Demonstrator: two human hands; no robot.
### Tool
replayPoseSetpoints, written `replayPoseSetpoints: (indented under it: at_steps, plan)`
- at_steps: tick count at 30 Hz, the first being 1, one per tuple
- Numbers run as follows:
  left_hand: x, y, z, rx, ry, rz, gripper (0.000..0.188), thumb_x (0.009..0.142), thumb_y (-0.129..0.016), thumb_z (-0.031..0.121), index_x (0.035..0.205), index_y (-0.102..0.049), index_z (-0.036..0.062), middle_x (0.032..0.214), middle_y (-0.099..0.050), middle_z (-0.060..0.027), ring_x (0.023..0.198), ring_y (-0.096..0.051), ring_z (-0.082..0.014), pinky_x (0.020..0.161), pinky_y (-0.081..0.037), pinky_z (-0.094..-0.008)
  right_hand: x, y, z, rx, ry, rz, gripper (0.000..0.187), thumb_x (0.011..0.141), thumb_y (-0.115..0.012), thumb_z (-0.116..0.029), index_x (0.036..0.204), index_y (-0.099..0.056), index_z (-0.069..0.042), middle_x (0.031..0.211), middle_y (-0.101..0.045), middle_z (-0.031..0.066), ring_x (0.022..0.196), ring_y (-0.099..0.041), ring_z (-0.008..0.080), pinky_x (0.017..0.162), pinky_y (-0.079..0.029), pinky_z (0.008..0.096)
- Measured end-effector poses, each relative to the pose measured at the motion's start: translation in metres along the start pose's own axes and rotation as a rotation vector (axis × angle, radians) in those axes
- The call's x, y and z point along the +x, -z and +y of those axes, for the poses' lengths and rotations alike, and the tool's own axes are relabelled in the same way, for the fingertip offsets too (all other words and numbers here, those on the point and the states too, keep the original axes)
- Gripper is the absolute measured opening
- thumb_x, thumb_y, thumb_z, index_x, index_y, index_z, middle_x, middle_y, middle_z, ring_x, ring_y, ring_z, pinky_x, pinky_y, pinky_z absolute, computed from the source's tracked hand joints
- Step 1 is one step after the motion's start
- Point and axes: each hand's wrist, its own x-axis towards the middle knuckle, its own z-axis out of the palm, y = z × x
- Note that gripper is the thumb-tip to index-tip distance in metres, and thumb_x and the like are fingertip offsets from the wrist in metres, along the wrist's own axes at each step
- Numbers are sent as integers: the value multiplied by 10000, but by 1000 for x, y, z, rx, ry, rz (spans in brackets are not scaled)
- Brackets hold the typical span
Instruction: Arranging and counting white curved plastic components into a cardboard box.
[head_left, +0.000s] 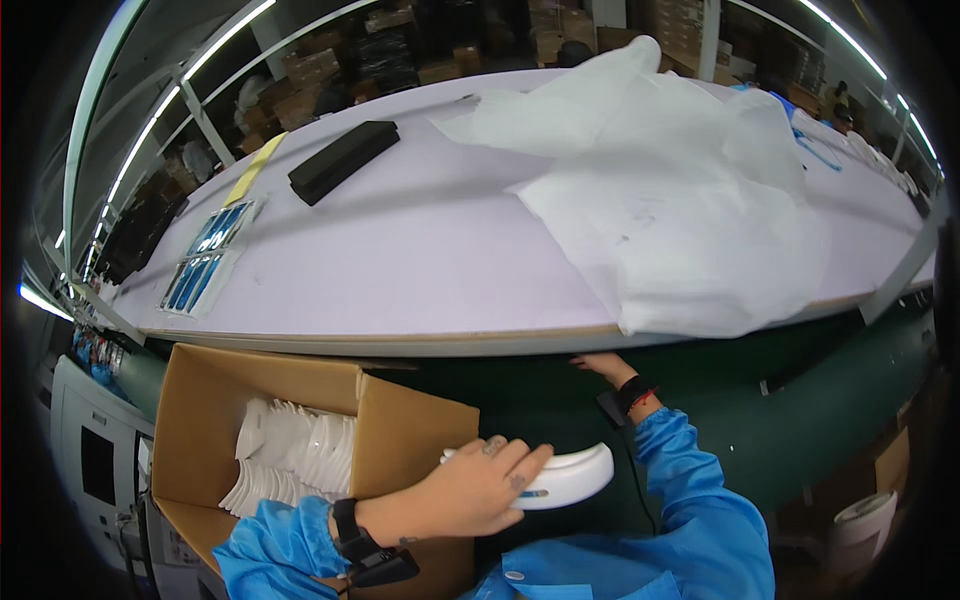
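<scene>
My left hand (480, 487) is closed round a white curved plastic piece (575, 478) with a small blue-marked slot in its side. It holds the piece in front of my body, just right of an open cardboard box (415, 425). Inside the box stand rows of similar white curved pieces (300, 450), packed close together. My right hand (603, 367) is beside the table's front edge, over the dark green surface below. Its fingers stretch to the left, and I see nothing in them.
The pale lilac table (420, 260) carries a large crumpled white sheet (690, 200), a black oblong block (345, 162), blue-striped packets (205, 258) and a yellow strip (256, 168). A grey machine (95, 450) stands left of the box. A white bin (862, 530) is at the lower right.
</scene>
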Motion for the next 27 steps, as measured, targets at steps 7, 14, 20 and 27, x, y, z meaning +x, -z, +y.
replayPoseSetpoints:
  at_steps: [7, 14, 20, 27]
  plan:
    - [3, -5, -20, -64, -29, 37, 690, 693, -675, 192, 1296, -417, -20, 918, -502, -103, 810, -565, -255, 712, -495, -340, 79, 4, -3, -626, 537, -77, 397, 928, -524, -312, 1180, -554, -8, 1085, -629, 121, 990, -590, 184, 827, -478, 333]
    - [1, -9, -24, -18, -51, 35, 686, 706, -658, 172, 1318, -395, 9, 937, -478, -95, 858, -531, -239, 686, -446, -312, 50, -32, 4, -526, 357, -372, 345, 935, -520, -255, 1149, -567, 11, 1033, -643, 105, 930, -608, 163, 799, -484, 309]
    - [-6, -14, -27, 81, -71, -22, 517, 791, -569, 133, 1272, -430, 3, 941, -517, -117, 885, -562, -246, 685, -442, -336, -52, -41, -55, -97, 16, -678, 330, 940, -526, -231, 1170, -558, 4, 989, -653, 89, 875, -627, 142, 772, -492, 277]
    - [-4, -27, -20, 119, -148, 49, 605, 703, -610, 91, 1268, -418, -6, 1010, -485, -111, 896, -510, -235, 683, -415, -326, -178, -27, -104, 60, 17, -771, 344, 947, -506, -140, 1241, -523, 36, 1139, -608, 91, 1015, -557, 123, 881, -443, 241]
